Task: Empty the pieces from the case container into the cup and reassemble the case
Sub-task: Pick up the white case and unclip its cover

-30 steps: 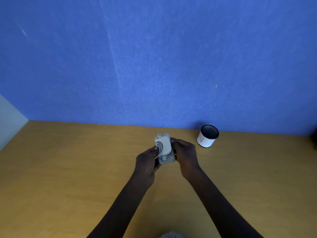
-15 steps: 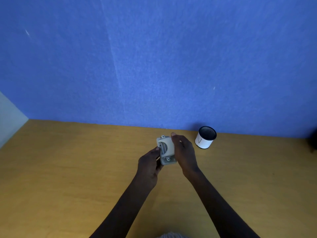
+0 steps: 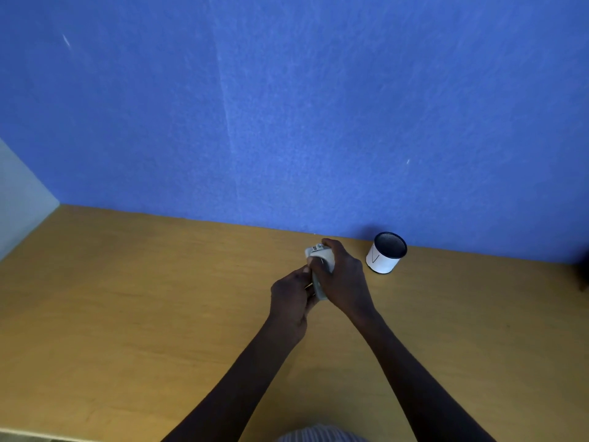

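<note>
A small light grey case (image 3: pixel 319 254) is held above the wooden table, near its back edge. My right hand (image 3: pixel 342 277) wraps over the case's front and top, covering most of it. My left hand (image 3: pixel 291 298) grips the case's lower left side with thumb and fingers. Only the case's upper end and a thin strip of its left edge show. A white cup (image 3: pixel 384 256) with a dark rim and dark inside stands upright to the right of my hands, close to the wall. Whatever the case or cup contains is hidden.
The wooden table (image 3: pixel 143 298) runs to a blue wall (image 3: pixel 287 106) at the back. A pale panel (image 3: pixel 19 199) stands at the far left. A dark object (image 3: pixel 585 272) sits at the right edge. Striped cloth (image 3: pixel 318 435) shows at the bottom.
My right hand has slid from the case's right side over its front, hiding its face. The case has turned edge-on and my left hand has shifted lower.
</note>
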Demonstrator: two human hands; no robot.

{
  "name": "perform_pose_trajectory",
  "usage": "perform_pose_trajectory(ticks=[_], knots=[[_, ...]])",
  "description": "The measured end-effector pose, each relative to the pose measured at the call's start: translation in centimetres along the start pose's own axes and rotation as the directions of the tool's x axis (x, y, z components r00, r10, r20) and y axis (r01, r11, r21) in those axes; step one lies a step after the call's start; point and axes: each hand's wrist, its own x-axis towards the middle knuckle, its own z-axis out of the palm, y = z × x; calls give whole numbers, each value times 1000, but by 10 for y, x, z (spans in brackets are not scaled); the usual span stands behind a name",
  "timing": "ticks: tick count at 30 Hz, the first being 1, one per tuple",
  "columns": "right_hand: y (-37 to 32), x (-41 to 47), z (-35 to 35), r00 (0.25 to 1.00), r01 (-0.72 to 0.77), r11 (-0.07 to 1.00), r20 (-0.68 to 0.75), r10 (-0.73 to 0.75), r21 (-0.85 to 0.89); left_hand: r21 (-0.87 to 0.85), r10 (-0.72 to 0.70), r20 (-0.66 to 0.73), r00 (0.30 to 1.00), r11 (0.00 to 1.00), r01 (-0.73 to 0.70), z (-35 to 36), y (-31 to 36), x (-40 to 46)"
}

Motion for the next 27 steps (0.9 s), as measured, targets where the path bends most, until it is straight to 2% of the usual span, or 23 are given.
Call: perform_pose_trajectory(ticks=[8, 16, 27], knots=[[1, 3, 1, 1000, -10, 999, 20, 11, -46, 95, 65, -139, 988, 994, -52, 5, -6, 3], [5, 6, 3, 999, -14, 1000, 47, 13, 16, 9, -30, -123, 992, 999, 31, 1, -2, 3], [1, 6, 5, 996, 40, 999, 85, -40, -5, -49, -33, -144, 989, 998, 26, -2, 11, 11]])
